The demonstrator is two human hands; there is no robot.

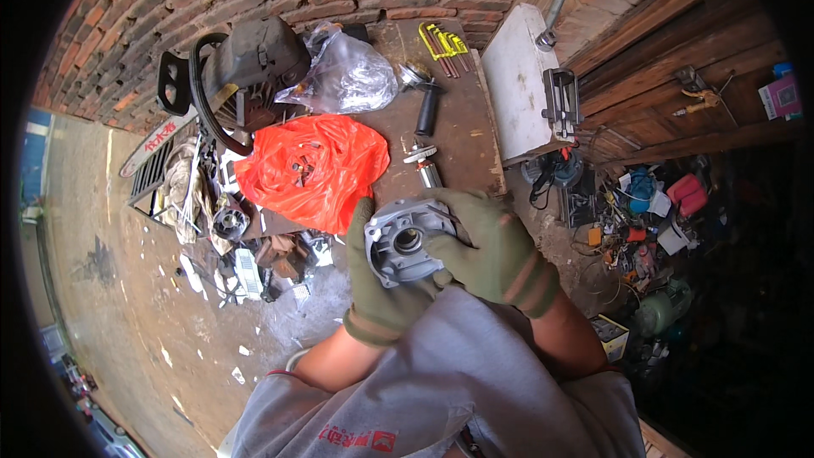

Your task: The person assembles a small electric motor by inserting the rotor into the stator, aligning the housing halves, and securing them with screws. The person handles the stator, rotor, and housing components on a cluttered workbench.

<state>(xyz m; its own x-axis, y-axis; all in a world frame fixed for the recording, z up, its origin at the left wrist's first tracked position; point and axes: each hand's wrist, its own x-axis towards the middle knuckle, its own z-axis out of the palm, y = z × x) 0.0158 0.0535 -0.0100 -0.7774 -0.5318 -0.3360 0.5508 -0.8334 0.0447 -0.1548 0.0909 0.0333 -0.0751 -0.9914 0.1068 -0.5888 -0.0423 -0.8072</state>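
Observation:
Close in front of my body I hold a grey cast-metal housing (405, 246) with a round bore in its middle. My left hand (371, 280), in an olive work glove, wraps its left and lower side. My right hand (485, 248), gloved alike, grips the right side, with fingers near the bore. Just beyond the housing, a motor armature (428, 168) with a gear lies on the wooden bench (466, 119). Left of it is a red plastic bag (326, 157) with small dark parts on top. A black side handle (427, 110) rests farther back.
A chainsaw (246, 68) stands at the back left beside a clear plastic bag (352, 72). Yellow-and-brown rods (445, 49) lie at the far bench edge. Scrap parts (271, 263) lie left of my hands. Tools and parts (644, 212) clutter the floor at right, near a green motor (664, 309).

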